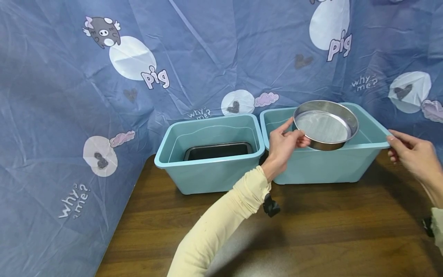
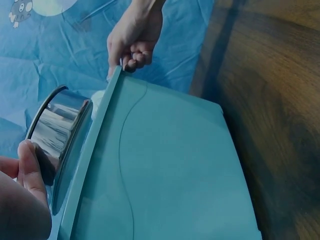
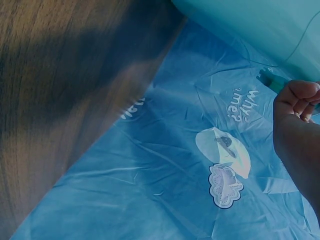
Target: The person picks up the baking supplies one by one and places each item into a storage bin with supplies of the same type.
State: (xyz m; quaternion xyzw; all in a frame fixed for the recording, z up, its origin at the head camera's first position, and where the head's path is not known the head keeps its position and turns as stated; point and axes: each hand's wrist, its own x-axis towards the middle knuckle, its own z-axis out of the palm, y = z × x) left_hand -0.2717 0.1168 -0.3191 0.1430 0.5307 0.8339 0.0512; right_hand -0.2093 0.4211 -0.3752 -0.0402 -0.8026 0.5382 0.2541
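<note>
My left hand point(image 1: 285, 144) pinches the near-left side of a round metal sieve point(image 1: 323, 125), thumb and fingers at its wall. Its shiny side faces the left wrist view, where the sieve point(image 2: 60, 125) stands just past the rim of a teal bin. From above, the sieve overlaps the front rim of the right teal bin point(image 1: 315, 165), over its opening. At that bin's right end, my right hand point(image 1: 413, 152) grips the rim corner between thumb and fingers. The right wrist view shows the same right hand point(image 3: 300, 105) at the bin's edge.
A second teal bin point(image 1: 207, 175) stands close on the left, with a dark rectangular baking pan point(image 1: 218, 151) inside. Both bins sit on a brown wooden table point(image 1: 311, 223). Behind and to the left hangs a blue pig-print cloth point(image 1: 204, 50).
</note>
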